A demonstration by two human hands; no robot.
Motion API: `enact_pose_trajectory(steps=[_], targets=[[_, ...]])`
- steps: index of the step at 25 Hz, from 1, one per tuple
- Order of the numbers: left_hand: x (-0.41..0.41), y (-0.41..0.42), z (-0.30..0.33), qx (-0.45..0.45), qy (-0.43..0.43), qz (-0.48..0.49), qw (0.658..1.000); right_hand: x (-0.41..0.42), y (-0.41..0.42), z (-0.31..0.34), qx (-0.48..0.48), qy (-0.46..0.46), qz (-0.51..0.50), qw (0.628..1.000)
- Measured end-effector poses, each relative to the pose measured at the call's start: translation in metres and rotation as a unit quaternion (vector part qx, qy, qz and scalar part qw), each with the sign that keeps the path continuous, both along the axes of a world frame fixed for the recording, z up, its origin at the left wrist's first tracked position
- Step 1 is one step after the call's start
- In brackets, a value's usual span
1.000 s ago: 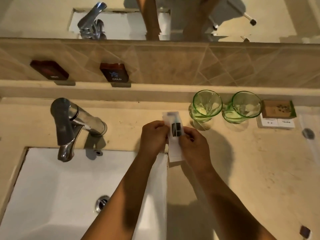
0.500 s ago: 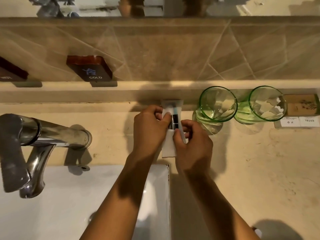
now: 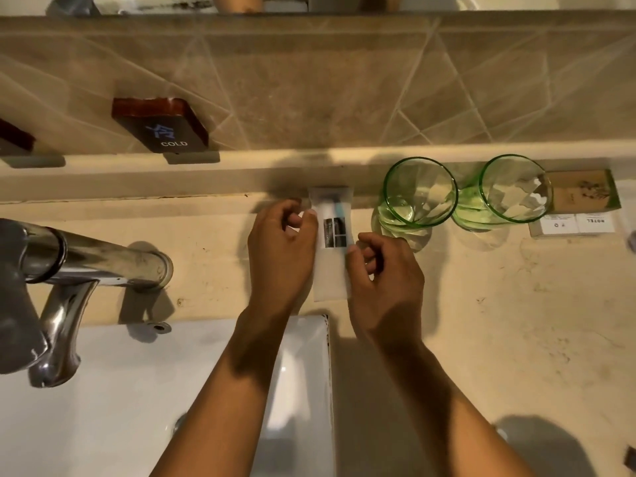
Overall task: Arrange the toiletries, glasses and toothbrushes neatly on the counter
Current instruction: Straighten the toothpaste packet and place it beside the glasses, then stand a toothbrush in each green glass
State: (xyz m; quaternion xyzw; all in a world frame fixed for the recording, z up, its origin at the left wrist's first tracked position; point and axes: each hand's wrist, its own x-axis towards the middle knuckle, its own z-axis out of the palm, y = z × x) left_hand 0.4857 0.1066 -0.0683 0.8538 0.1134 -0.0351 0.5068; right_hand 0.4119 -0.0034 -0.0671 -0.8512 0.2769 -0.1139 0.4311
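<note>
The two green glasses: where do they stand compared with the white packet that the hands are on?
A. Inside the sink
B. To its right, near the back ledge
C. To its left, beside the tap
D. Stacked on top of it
B: the two green glasses stand side by side on the counter, right of the white packet, close to the back ledge.
</note>
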Motion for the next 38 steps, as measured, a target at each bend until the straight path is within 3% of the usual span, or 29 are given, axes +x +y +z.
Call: enact_pose_trajectory(steps=[5,9,12,17,20,25,30,33,38], targets=[[-0.071,-0.002,0.021,0.035,-0.070,-0.020,0.997,-0.069,-0.035,0.026,0.015,0.012,0.027,0.999],[-0.169,-0.028,0.017,0.115,-0.166,-0.198,0.959,-0.151,-0.080,0.053,-0.025,0.023,0.036,0.999],[-0.198,-0.051,0.000,0.192,-0.174,-0.263,0.929,-0.208,-0.107,0.061,-0.071,0.120,0.035,0.990],[-0.191,-0.082,-0.010,0.284,-0.144,-0.266,0.910,-0.266,-0.105,0.052,0.002,0.319,0.099,0.943],[-0.192,-0.080,-0.014,0.326,-0.118,-0.254,0.903,-0.270,-0.098,0.042,-0.012,0.362,0.121,0.924],[-0.194,-0.084,-0.009,0.371,-0.102,-0.225,0.895,-0.257,-0.112,0.046,0.045,0.257,0.125,0.957],[-0.193,-0.083,-0.016,0.372,-0.100,-0.204,0.900,-0.175,-0.160,0.071,0.126,0.087,0.064,0.986],[-0.190,-0.085,-0.018,0.377,-0.089,-0.202,0.900,-0.113,-0.187,0.094,0.162,0.006,0.051,0.985],[-0.189,-0.086,-0.018,0.386,-0.075,-0.205,0.896,-0.035,-0.220,0.117,0.285,-0.107,-0.015,0.952]])
